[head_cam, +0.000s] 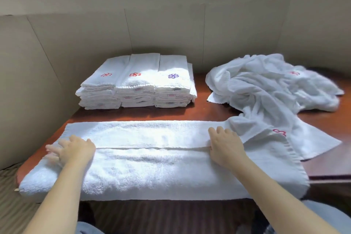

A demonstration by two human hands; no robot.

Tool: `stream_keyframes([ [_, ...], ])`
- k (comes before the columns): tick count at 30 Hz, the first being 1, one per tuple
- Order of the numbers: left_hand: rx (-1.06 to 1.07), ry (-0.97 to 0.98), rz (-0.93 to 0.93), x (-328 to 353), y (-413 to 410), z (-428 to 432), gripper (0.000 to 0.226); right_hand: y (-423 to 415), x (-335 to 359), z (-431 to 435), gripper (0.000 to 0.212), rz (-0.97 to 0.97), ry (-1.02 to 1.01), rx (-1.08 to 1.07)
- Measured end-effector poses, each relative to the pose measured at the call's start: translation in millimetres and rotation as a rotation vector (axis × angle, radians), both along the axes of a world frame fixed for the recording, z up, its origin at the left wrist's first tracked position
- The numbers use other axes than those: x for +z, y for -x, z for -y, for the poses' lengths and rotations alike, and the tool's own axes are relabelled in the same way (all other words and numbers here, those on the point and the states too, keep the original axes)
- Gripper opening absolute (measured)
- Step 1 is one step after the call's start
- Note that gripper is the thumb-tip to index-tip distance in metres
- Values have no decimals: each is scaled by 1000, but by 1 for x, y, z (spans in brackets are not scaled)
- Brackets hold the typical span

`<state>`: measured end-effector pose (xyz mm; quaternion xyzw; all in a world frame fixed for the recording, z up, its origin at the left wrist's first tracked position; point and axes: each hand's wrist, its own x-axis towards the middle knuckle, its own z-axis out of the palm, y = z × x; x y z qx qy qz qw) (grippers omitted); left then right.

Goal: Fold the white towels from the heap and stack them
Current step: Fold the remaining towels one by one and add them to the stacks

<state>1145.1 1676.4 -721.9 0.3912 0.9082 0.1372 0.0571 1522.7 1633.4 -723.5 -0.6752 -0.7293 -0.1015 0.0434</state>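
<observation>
A long white towel (152, 159) lies folded lengthwise across the near edge of the brown table (209, 112), its two long edges meeting in a seam down the middle. My left hand (74, 150) rests flat on its left end with the fingers spread. My right hand (226, 146) presses flat by the seam toward the right end. Behind on the left stand three stacks of folded white towels (136, 83) with red and purple emblems. The loose heap of white towels (269, 85) lies at the back right, one towel trailing down onto the right end of the long towel.
Beige panelled walls (171, 30) close in the table at the back and left. The table's right part (326, 159) drops to a darker lower edge. My knees in grey fabric (322, 216) show below the table front.
</observation>
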Motion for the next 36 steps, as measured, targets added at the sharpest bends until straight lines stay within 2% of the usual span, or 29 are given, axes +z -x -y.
stream_keyframes([
  [5,-393,-74,-89,11,-49,-14,47,-33,4,-7,44,-2,-22,-150],
  [8,-574,-112,-132,11,-99,-24,45,-52,13,-10,55,-24,-190,-199],
  [10,-682,-124,-112,10,-132,-30,43,-69,19,-15,52,-115,-320,-263],
  [12,-781,-126,-62,7,-161,-35,41,-90,23,-18,52,-247,-218,-336],
  [14,-860,-121,8,6,-185,-39,41,-109,23,-20,36,-438,-51,-348],
  [16,-919,-114,78,4,-207,-43,43,-120,23,-19,13,-631,-33,-330],
  [19,-984,-83,103,-5,-232,-48,43,-125,29,-21,13,-747,-259,-341],
  [22,-1019,-93,23,-18,-248,-46,42,-127,42,-22,29,-602,-639,-338],
  [24,-1026,-141,-28,-22,-253,-45,41,-125,46,-22,37,-532,-737,-292],
  [26,-1030,-161,-40,-22,-254,-46,41,-120,48,-22,37,-548,-714,-329],
  [30,-1046,-103,-48,-24,-251,-47,47,-122,51,-27,19,-713,-619,-353],
  [34,-1064,-39,-34,-21,-248,-47,53,-138,54,-15,33,-1119,-387,-218],
  [36,-1078,-17,-31,-20,-247,-46,55,-144,52,-4,37,-1177,-284,-183],
])
